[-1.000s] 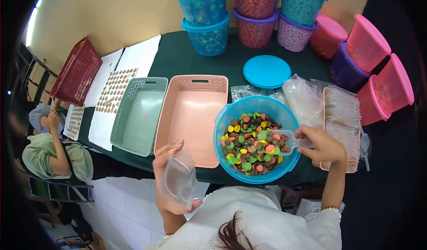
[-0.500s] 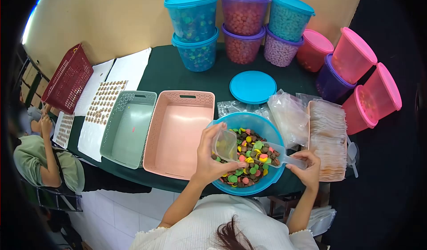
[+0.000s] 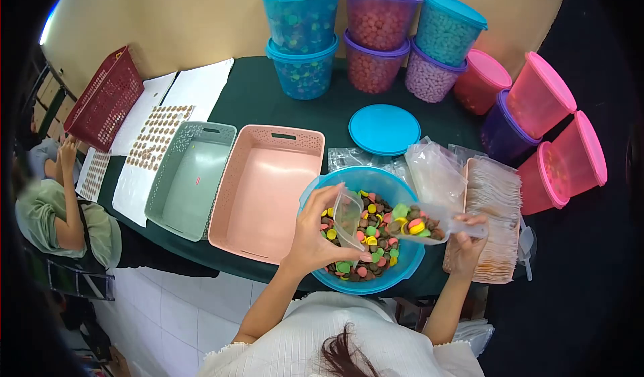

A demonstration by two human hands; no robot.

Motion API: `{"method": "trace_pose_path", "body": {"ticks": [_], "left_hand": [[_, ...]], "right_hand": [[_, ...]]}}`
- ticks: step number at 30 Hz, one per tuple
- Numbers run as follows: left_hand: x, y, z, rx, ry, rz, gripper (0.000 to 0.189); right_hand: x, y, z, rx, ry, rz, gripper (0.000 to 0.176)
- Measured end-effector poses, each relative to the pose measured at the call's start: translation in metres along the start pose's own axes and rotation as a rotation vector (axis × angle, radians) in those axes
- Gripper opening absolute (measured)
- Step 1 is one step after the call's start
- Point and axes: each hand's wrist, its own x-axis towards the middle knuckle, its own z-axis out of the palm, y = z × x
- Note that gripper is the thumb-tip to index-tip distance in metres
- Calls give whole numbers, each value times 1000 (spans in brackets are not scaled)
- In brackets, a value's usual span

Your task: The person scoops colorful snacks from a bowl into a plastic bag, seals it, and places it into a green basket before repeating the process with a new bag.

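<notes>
A blue tub (image 3: 419, 259) holds many chocolate-coloured, green, yellow and pink button-shaped candies (image 3: 367, 259). Over its left side, my left hand (image 3: 312, 239) grips what looks like a small clear plastic pouch (image 3: 347, 219), thumb and fingers spreading its mouth. My right hand (image 3: 465, 246) is closed around the handle of a clear plastic scoop (image 3: 436, 236). Brown, green, yellow and pink candies fill the scoop, which is raised over the tub's right rim, apart from the pouch. Whether the pouch contains anything is hard to make out.
Left stand a pink basket (image 3: 265, 189) and a green basket (image 3: 191, 176). A tray of flat pouches (image 3: 493, 219), loose clear bags (image 3: 436, 176) and a blue lid (image 3: 384, 129) lie nearby. Lidded tubs (image 3: 302, 35) line the back. A person (image 3: 57, 219) sits far left.
My right hand has lifted the loaded scoop out of the candies and moved it to the right. My left hand stays over the tub with the pouch, turned slightly.
</notes>
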Motion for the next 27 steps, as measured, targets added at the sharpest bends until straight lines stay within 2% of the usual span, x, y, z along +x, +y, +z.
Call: {"method": "trace_pose_path", "body": {"ticks": [6, 10, 12, 13, 15, 16, 18, 20, 22, 24, 26, 27], "left_hand": [[21, 24, 5, 44, -155, 34, 96], [30, 27, 16, 130, -214, 100, 93], [31, 26, 19, 112, -214, 105, 92], [31, 25, 20, 118, -232, 100, 90], [30, 23, 21, 123, -252, 93, 87], [30, 21, 22, 116, -265, 98, 83], [30, 20, 25, 108, -282, 99, 80], [29, 20, 27, 92, -305, 67, 76], [30, 21, 27, 79, -300, 58, 75], [30, 21, 27, 68, -296, 49, 75], [29, 22, 27, 88, -285, 42, 75], [29, 21, 28, 91, -290, 35, 75]], "right_hand": [[35, -32, 29, 29, -40, -100, 35], [55, -35, 28, -22, -183, -127, 34], [65, -43, 28, -107, -332, -99, 34], [72, -47, 26, -109, -333, -99, 34], [85, -55, 24, -230, -510, -88, 35], [89, -60, 28, -230, -507, -86, 35], [95, -73, 41, -293, -634, 36, 36], [103, -84, 56, -333, -665, 23, 35], [107, -91, 68, -532, -798, -58, 33], [105, -94, 82, -566, -809, -78, 32], [104, -97, 95, -701, -990, -171, 31], [103, -99, 101, -732, -1014, -187, 30]]}}
